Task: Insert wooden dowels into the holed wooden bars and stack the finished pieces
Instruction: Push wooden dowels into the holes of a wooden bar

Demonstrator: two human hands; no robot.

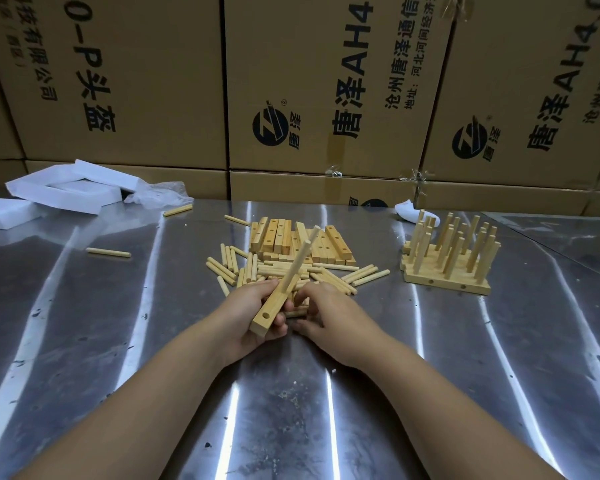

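My left hand (257,313) grips a holed wooden bar (272,308) tilted away from me, with two dowels (300,261) standing up out of it and one empty hole near its front end. My right hand (326,313) lies just right of the bar with its fingers curled down onto loose dowels (329,271) on the table; whether it pinches one is hidden. Behind the dowels lies a heap of empty holed bars (302,240). At the right stands the stack of finished pieces (447,261), dowels pointing up.
The work surface is a shiny metal table (326,393). Stray dowels (108,252) lie at the left. White foam pieces (59,188) and crumpled plastic sit at the back left. Cardboard boxes (326,98) form a wall behind the table.
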